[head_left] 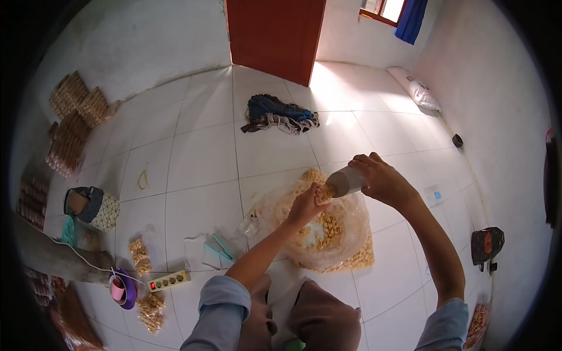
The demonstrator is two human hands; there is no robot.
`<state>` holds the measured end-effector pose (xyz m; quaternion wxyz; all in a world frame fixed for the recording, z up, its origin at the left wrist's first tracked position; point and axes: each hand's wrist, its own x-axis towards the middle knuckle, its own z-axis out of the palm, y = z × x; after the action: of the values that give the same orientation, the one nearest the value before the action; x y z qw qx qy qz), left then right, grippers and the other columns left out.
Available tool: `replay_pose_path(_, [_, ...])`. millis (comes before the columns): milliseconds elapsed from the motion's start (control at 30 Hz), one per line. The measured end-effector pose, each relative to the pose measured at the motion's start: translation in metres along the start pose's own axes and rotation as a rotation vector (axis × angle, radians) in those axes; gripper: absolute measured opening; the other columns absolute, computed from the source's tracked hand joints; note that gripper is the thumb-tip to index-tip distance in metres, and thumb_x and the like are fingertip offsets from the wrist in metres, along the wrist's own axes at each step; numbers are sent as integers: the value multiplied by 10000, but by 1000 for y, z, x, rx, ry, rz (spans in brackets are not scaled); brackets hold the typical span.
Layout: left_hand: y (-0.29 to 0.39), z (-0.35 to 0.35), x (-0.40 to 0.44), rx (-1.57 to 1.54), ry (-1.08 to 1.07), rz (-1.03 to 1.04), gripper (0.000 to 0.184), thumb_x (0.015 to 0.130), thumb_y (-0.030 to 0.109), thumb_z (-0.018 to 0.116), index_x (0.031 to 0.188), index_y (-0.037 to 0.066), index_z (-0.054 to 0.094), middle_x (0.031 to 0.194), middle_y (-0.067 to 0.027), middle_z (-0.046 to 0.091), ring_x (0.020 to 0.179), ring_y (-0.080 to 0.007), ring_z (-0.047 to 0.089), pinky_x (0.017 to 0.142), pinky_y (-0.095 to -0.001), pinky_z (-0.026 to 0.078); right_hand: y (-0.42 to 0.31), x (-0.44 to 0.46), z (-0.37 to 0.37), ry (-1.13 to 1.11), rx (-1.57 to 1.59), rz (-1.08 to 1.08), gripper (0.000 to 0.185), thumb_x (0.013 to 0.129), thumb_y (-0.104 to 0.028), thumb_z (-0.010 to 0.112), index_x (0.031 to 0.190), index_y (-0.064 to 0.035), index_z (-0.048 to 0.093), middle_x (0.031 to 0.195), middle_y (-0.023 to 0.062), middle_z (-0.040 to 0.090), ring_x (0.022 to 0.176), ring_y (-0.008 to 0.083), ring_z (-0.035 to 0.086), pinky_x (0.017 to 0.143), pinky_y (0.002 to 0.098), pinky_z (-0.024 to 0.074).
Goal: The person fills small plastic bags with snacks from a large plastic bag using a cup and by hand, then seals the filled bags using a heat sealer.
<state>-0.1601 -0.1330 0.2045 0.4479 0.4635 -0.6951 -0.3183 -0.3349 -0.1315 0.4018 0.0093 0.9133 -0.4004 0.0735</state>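
Observation:
My right hand is wrapped round a greyish cup-like container, tilted with its mouth toward my left hand. My left hand is closed at that mouth, on what looks like a small clear bag of light-brown snack pieces. Below both hands lies a large open clear plastic bag with loose snack pieces inside. More snack pieces show under and around the large bag.
Left of the big bag lie a teal tool, a power strip, packed snack bags and a purple bowl. A handbag and stacked packs stand farther left. Dark cloth lies ahead, near a red door.

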Motion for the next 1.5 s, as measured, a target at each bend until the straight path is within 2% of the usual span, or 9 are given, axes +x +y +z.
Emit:
replay_pose_path(533, [-27, 3, -7, 52, 38, -84, 551, 685, 377, 748, 1004, 9, 491, 877, -126, 615, 806, -251, 619, 702, -341, 486, 6, -20, 13, 158, -96, 54, 500, 639, -5, 628, 1120, -16, 492, 1078, 98, 504, 975, 273, 506, 760, 346, 537])
replay_pose_path(633, [-23, -9, -13, 49, -46, -224, 551, 691, 391, 741, 1006, 10, 498, 866, -136, 625, 788, -252, 626, 688, -335, 490, 15, -37, 89, 164, 26, 355, 526, 631, -62, 667, 1107, -24, 446, 1078, 137, 499, 976, 312, 498, 737, 377, 540])
replay_pose_path(733, [-38, -11, -25, 69, -74, -233, 544, 695, 396, 738, 1013, 24, 498, 843, -141, 629, 761, -254, 632, 672, -333, 490, 42, -72, 266, 53, 263, 447, 549, 616, -97, 724, 1090, -32, 456, 1082, 192, 498, 969, 405, 494, 818, 476, 444])
replay_pose_path(967, [-58, -10, -29, 32, 57, -110, 544, 692, 395, 739, 1013, 32, 492, 769, -121, 618, 701, -249, 630, 605, -338, 479, -30, -82, 346, 85, 419, 808, 541, 665, -119, 737, 1132, -25, 481, 1159, 211, 451, 1009, 392, 503, 842, 432, 437])
replay_pose_path(1067, [-41, -16, -23, 82, 46, -135, 535, 689, 393, 741, 991, 30, 492, 727, -108, 604, 660, -245, 620, 573, -340, 466, -23, -51, 302, 533, 454, 571, 472, 718, -118, 700, 1137, -48, 496, 1214, 195, 423, 1018, 366, 502, 865, 427, 429])
replay_pose_path(1133, [-27, -20, -15, 81, 46, -113, 528, 688, 393, 741, 976, 31, 487, 708, -103, 594, 628, -233, 604, 557, -337, 456, -30, -27, 211, 518, 841, 512, 451, 739, -100, 687, 1152, -80, 508, 1280, 152, 385, 1077, 327, 486, 879, 373, 433])
replay_pose_path(1233, [-6, -23, -9, 23, 60, -61, 534, 685, 399, 741, 972, 31, 479, 682, -102, 580, 582, -215, 577, 539, -327, 444, -40, -4, 124, 523, 720, 183, 305, 743, -86, 681, 1029, -83, 575, 1252, 112, 421, 1040, 287, 511, 848, 349, 450])
replay_pose_path(1400, [60, -48, -6, 131, 1, -76, 543, 709, 353, 738, 1054, 37, 462, 735, -86, 594, 637, -164, 585, 571, -291, 454, -39, 10, 72, 455, 547, 65, 90, 744, -52, 668, 800, -49, 597, 1102, 81, 530, 958, 239, 546, 783, 342, 474])
replay_pose_path(1500, [79, -58, -9, -490, 13, -6, 489, 763, 211, 716, 1135, 36, 452, 906, -34, 590, 795, -89, 566, 666, -219, 455, -53, 10, 39, 614, 541, 101, 85, 752, -11, 646, 811, -44, 594, 1073, 74, 542, 893, 224, 564, 671, 315, 499])
